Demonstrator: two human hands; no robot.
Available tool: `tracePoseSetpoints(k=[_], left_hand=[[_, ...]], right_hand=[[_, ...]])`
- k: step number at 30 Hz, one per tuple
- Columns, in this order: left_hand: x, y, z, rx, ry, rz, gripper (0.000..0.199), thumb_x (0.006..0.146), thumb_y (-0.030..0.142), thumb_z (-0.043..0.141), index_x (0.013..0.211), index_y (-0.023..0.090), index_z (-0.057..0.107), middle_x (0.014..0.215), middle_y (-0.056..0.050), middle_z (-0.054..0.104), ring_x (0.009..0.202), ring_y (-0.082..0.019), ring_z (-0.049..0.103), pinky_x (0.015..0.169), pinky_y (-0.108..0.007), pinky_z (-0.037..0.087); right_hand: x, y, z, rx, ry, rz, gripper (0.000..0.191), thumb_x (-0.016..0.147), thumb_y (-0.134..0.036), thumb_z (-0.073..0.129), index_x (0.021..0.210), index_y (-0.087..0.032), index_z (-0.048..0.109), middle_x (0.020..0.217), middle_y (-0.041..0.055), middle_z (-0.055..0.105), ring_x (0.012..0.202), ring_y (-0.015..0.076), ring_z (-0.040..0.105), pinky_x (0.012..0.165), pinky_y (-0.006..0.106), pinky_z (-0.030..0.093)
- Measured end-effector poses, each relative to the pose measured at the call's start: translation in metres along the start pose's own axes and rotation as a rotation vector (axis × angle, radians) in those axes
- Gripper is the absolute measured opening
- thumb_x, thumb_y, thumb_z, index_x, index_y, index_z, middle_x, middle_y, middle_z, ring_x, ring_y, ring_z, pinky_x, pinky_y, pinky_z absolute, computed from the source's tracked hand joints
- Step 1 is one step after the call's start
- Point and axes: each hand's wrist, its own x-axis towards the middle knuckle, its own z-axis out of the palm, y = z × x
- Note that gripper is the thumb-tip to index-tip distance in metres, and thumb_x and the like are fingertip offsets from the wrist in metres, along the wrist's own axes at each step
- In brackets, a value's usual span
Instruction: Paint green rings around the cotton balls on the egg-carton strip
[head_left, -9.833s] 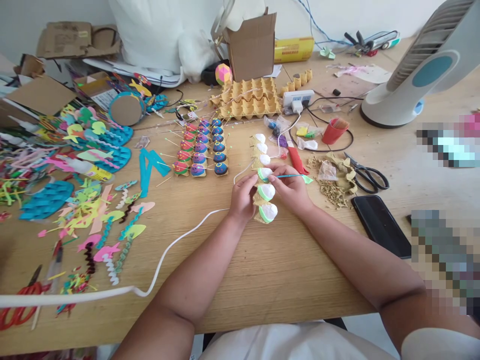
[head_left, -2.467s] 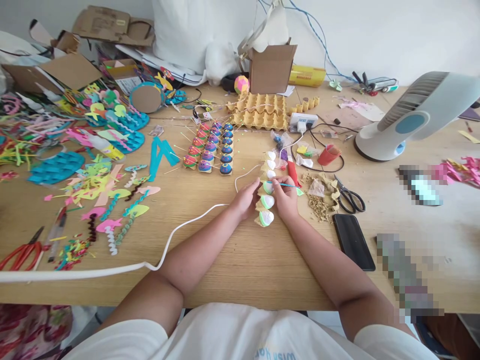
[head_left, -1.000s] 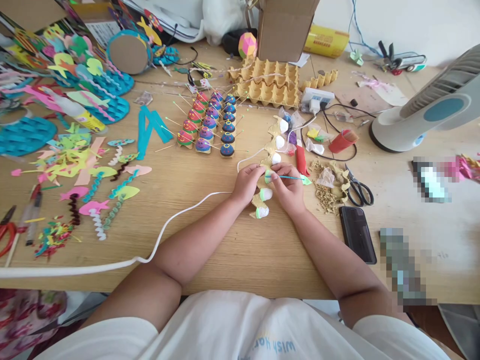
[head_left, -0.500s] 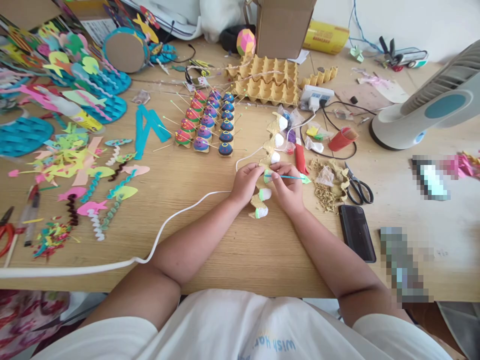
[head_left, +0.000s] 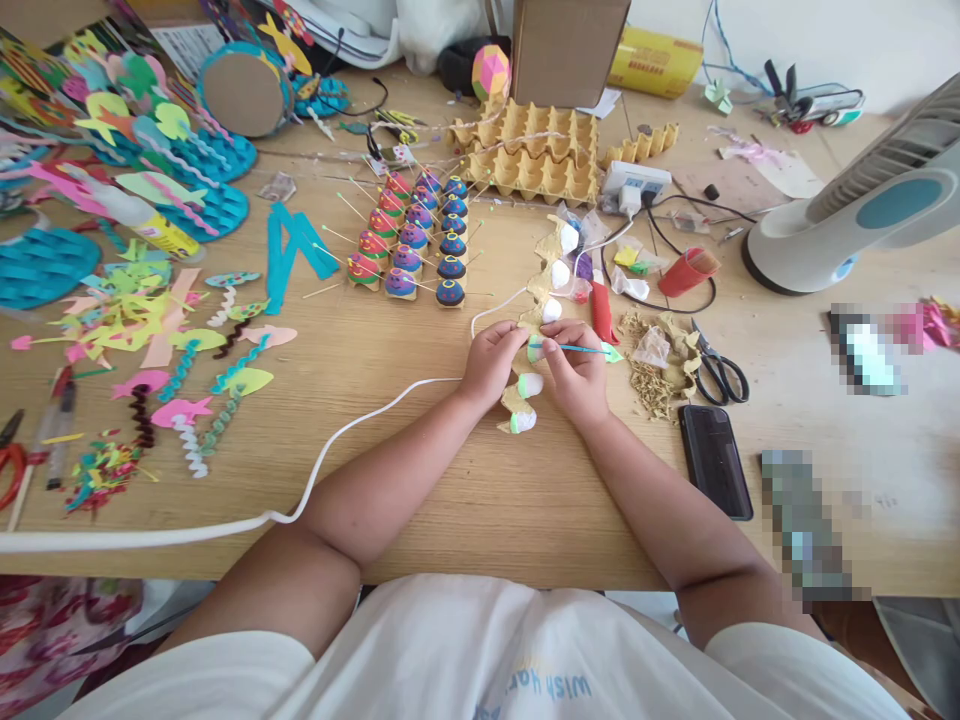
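My left hand (head_left: 491, 368) pinches the edge of a strip cut from an egg carton (head_left: 517, 400), which lies lengthwise away from me. White rounded pieces sit along the strip, and the nearer ones (head_left: 531, 385) carry light-green clay or paint at their rims. In my right hand (head_left: 577, 375) is a thin blue stick-like tool (head_left: 581, 348), gripped between thumb and fingers. Its working end meets the green-edged piece (head_left: 534, 348) between my two hands; the exact contact is too small to make out. A light-green lump (head_left: 613, 353) lies just right of the tool's far end.
Painted egg-cup figures with pins (head_left: 409, 240) stand in rows beyond my hands. Egg cartons (head_left: 540, 150) lie behind them. Scissors (head_left: 720, 365), a phone (head_left: 715, 462) and a fan (head_left: 847, 225) are at right. Paper fish and scraps (head_left: 172, 340) spread leftward. A white cable (head_left: 330, 460) crosses the table.
The camera view has shifted very slightly. Both hands keep their grips, and the blue tool stays at the same green-edged piece.
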Motion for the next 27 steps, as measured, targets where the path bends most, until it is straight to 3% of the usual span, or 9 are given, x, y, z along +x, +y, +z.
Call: tracePoseSetpoints(k=[5, 14, 27], left_hand=[[-0.0007, 0.0038, 0.0008, 0.030, 0.010, 0.045, 0.032, 0.087, 0.029, 0.074, 0.062, 0.019, 0.056, 0.062, 0.004, 0.048, 0.059, -0.009, 0.041, 0.058, -0.023, 0.035], [-0.0025, 0.0079, 0.0022, 0.033, 0.007, 0.009, 0.035, 0.088, 0.031, 0.075, 0.062, 0.020, 0.054, 0.059, 0.005, 0.043, 0.056, -0.009, 0.039, 0.058, -0.023, 0.037], [-0.0019, 0.0041, 0.0022, 0.017, 0.003, 0.018, 0.031, 0.084, 0.035, 0.076, 0.064, 0.020, 0.059, 0.060, 0.004, 0.052, 0.059, -0.010, 0.043, 0.058, -0.024, 0.038]], right_hand=[[-0.0002, 0.0014, 0.0014, 0.052, 0.012, 0.014, 0.031, 0.096, -0.051, 0.079, 0.085, -0.027, 0.062, 0.102, 0.0033, 0.073, 0.102, 0.0204, 0.069, 0.099, 0.041, 0.056], [0.0007, 0.0009, 0.0016, 0.049, 0.018, -0.005, 0.029, 0.096, -0.048, 0.080, 0.086, -0.027, 0.063, 0.100, 0.0019, 0.074, 0.100, 0.0190, 0.070, 0.095, 0.039, 0.056], [0.0025, -0.0027, 0.0043, 0.066, 0.062, 0.043, 0.037, 0.091, -0.056, 0.083, 0.082, -0.027, 0.062, 0.096, 0.0020, 0.076, 0.096, 0.0199, 0.071, 0.093, 0.040, 0.057]])
